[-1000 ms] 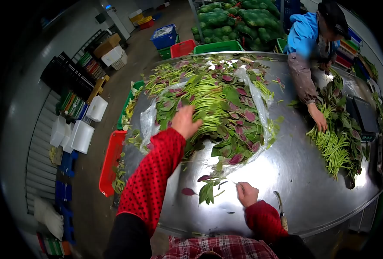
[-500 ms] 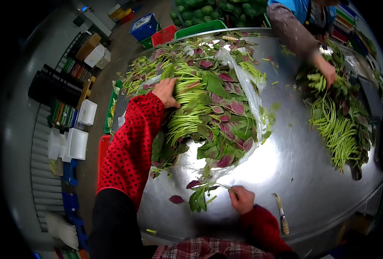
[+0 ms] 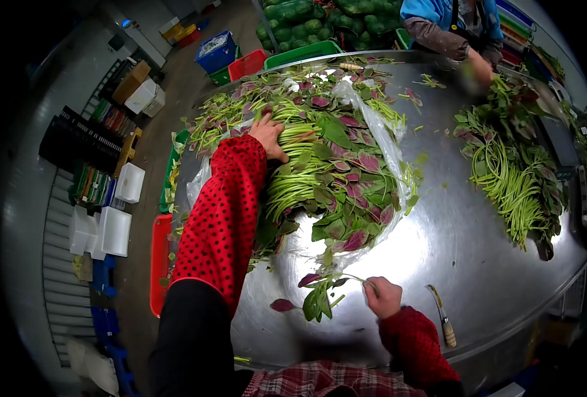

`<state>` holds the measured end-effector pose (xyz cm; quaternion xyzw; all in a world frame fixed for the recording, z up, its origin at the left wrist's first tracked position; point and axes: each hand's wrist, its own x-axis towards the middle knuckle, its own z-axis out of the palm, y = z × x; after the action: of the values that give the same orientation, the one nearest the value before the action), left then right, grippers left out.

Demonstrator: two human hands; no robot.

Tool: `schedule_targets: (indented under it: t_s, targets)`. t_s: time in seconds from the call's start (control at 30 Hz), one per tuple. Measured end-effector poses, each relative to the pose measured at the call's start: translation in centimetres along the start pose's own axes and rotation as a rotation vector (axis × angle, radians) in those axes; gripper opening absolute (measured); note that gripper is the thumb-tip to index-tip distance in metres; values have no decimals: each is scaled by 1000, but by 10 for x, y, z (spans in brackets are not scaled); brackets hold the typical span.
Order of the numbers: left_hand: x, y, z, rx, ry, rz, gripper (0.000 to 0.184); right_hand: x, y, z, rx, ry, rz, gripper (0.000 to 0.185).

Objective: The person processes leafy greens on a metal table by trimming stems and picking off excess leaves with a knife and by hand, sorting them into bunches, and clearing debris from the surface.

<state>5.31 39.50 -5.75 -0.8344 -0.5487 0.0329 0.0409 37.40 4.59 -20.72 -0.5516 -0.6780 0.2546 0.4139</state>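
Observation:
My left hand (image 3: pixel 268 137) rests with fingers spread on a big heap of amaranth (image 3: pixel 300 155), green stems with purple-and-green leaves. The heap lies on a clear plastic sheet (image 3: pixel 379 126) on the metal table. Nearer to me, my right hand (image 3: pixel 383 298) is closed on the stem of a small amaranth sprig (image 3: pixel 316 299), whose leaves hang to the left, low over or on the table. Right of that hand lies a knife (image 3: pixel 443 317) with a pale handle and curved blade. A loose purple leaf (image 3: pixel 282 305) sits beside the sprig.
Across the table a co-worker's hand (image 3: pixel 480 69) is over another amaranth pile (image 3: pixel 512 178). Red crate (image 3: pixel 160 264) and green crate (image 3: pixel 178 169) stand along the left table edge. Melon-like green produce (image 3: pixel 300 30) is stacked behind the far edge. White foam boxes (image 3: pixel 115 231) stand farther left.
My right hand has moved slightly up and right with the sprig. My left hand stays on the heap. The co-worker's hand has shifted away from the stems, up and left. The view has shifted slightly.

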Motion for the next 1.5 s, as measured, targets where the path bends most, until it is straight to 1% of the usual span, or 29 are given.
schedule_targets:
  t_s: [0.03,0.07,0.1,0.17,0.23,0.3,0.33,0.37,0.43,0.5,0.53,0.57,0.63,0.67,0.73,0.77,0.83,0.9,0.97,1.0,1.03,1.1,1.13,1.2,1.33,1.4,1.47,1.5]
  targets:
    - [1,5,-4,-48,-101,-26,74,-1,0,-2,-8,-10,-1,10]
    - [-7,10,-9,-15,-51,7,72,-2,1,-4,-16,-16,0,10]
    - [-17,15,-6,-20,-52,4,72,-2,2,-3,-35,-15,-15,9]
    - [-39,22,-7,-195,-16,-70,66,-1,0,0,-37,-5,-24,8]
    - [-44,27,-11,-155,-20,-82,66,-1,-1,-1,-30,-17,4,8]
    - [-38,26,-7,-238,78,-67,71,-2,1,0,-35,-16,-7,8]
    - [-29,21,-4,-216,22,-46,76,-3,2,0,-38,-22,12,9]
    - [-22,24,-12,-139,-118,-103,67,-4,2,0,-39,-27,31,11]
    - [-21,38,-28,-37,-270,-167,51,-3,0,-2,-49,-45,43,11]
    - [-29,33,-37,-51,-70,-233,44,-1,0,-2,-47,-59,61,11]
    - [-36,33,-58,-160,-28,-339,44,-1,1,-2,-52,-60,52,11]
    - [-29,5,-56,-273,-29,-427,46,-2,2,-2,-57,-62,42,11]
    - [-19,-44,-46,-559,-54,-407,51,-2,1,-1,-29,-45,42,11]
    - [-14,-52,-33,-555,-58,-408,51,-1,2,-1,-14,-27,32,11]
    - [-10,-63,-11,-690,-30,-211,55,-1,2,-1,-10,-30,28,11]
    - [-12,-41,-27,-533,-95,-269,54,-1,3,-1,-11,-32,21,11]
    - [-12,1,-54,-394,-203,-328,54,-1,4,-1,1,-30,18,11]
    - [-2,12,-47,-384,-307,-250,54,-1,4,-1,13,-26,17,11]
    - [7,27,-40,-261,-387,-180,55,0,4,-1,22,-21,0,11]
    - [13,30,-33,-260,-436,-174,52,0,5,-2,21,-21,-1,11]
    - [14,42,-43,-198,-531,-162,54,0,5,-2,33,-30,13,11]
    - [19,47,-43,-158,-565,-89,56,-1,5,-2,46,-35,31,11]
    - [19,54,-44,-155,-567,-86,56,-1,4,-2,34,-37,27,11]
    - [15,68,-48,23,-616,-126,57,0,3,-3,22,-37,26,11]
    - [6,65,-54,-2,-578,-124,52,-1,3,-2,31,-25,17,11]
    - [-5,55,-74,-232,-402,-269,46,-2,5,-3,30,-33,20,11]
    - [14,-17,-44,-446,-289,-328,43,-2,4,-2,38,-37,46,11]
    - [1,-6,-80,-539,-277,-417,43,-2,4,-2,38,-37,45,11]
